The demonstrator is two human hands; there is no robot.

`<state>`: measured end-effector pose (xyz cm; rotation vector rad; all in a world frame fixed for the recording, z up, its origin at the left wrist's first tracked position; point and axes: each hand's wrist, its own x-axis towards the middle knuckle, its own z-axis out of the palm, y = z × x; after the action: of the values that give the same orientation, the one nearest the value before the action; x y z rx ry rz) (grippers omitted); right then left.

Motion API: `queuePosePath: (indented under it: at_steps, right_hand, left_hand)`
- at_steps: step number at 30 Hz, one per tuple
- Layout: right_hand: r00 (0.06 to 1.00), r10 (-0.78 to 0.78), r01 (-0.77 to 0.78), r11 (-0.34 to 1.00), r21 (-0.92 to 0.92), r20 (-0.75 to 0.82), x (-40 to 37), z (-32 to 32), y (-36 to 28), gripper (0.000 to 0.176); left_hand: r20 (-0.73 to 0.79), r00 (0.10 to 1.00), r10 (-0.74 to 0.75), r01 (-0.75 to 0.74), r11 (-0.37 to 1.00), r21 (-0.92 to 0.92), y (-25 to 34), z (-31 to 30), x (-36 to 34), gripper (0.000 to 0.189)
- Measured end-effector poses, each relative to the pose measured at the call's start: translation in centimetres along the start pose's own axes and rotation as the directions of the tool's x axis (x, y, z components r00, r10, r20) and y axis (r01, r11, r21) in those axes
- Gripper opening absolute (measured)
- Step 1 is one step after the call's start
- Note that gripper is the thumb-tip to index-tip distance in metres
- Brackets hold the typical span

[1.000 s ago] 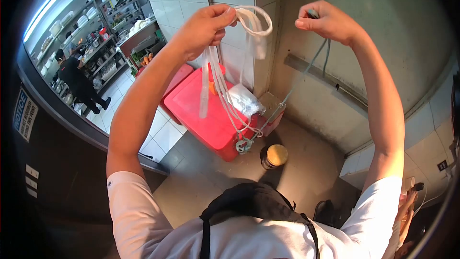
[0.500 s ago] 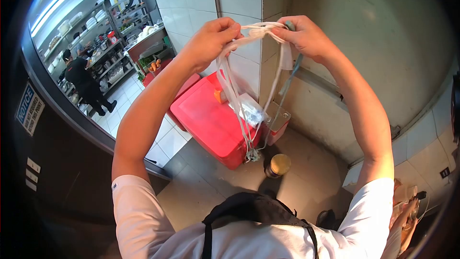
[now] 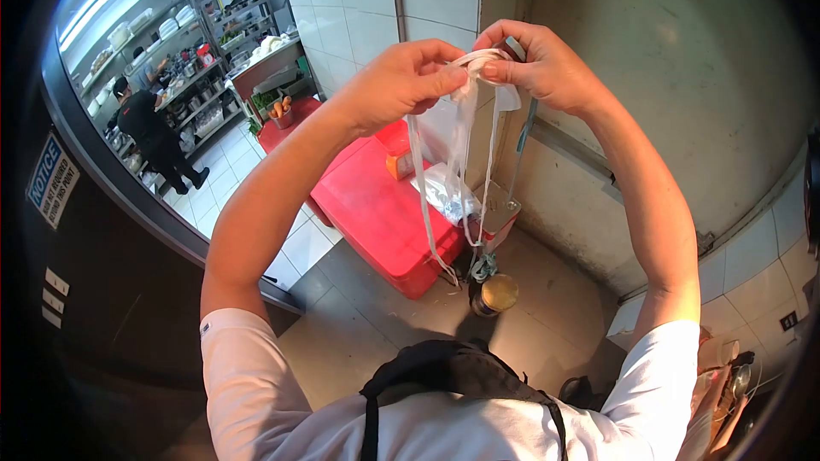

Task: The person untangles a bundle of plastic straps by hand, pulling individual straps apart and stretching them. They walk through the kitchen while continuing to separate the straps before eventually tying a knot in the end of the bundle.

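Note:
My left hand (image 3: 414, 81) and my right hand (image 3: 540, 64) are raised in front of me, close together. Both pinch a knotted bunch of white plastic string (image 3: 478, 57), with thumbs and fingertips almost meeting at the knot. Long white strands (image 3: 424, 213) hang down from it in loose loops. A teal strand (image 3: 523, 132) drops from beside my right hand, and a small tangled teal and white clump (image 3: 484, 267) dangles lower down. Behind the strands is a red lidded box (image 3: 376, 209), with a clear plastic bag (image 3: 446, 190) on its lid.
A round container with a yellowish lid (image 3: 499, 294) stands on the floor near my feet. Past the red box is a smaller box (image 3: 500, 209) against the wall. Through the doorway at left, a person in dark clothes (image 3: 147, 126) stands by kitchen shelves.
My left hand has moved right, up against the knot beside my right hand. The strands have shifted, and the dangling clump has swung right and hangs nearer the round container.

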<state>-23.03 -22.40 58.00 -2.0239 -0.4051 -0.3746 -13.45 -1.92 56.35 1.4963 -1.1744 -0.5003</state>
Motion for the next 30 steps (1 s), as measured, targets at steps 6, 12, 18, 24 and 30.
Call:
queuePosePath:
  at_steps: [6,12,18,24,30]
  right_hand:
    - [0.997,-0.004,-0.024,0.925,-0.380,-0.072,0.3,-1.0,1.0,0.014]
    - [0.914,-0.249,0.151,0.942,-0.299,-0.322,-0.1,0.2,2.0,0.019]
    - [0.713,-0.349,0.168,0.927,-0.335,-0.608,-3.5,2.3,2.7,0.018]
    - [0.872,-0.106,0.095,0.994,-0.048,-0.478,-4.7,7.9,5.5,0.022]
    - [0.938,0.035,0.032,0.982,0.187,-0.345,-3.8,8.5,5.7,0.028]
  left_hand:
    - [-0.030,0.999,-0.016,0.021,0.988,0.151,-0.7,-0.1,0.5,0.023]
    - [-0.040,0.996,-0.082,0.087,0.984,0.153,-1.2,0.2,0.0,0.021]
    - [-0.050,0.977,-0.207,0.189,0.950,-0.248,-3.0,0.2,-0.9,0.022]
    - [-0.015,0.957,-0.290,0.220,0.758,-0.615,-5.0,1.4,-1.7,0.011]
    - [-0.008,0.954,-0.298,0.226,0.739,-0.635,-6.2,2.0,-2.8,0.011]
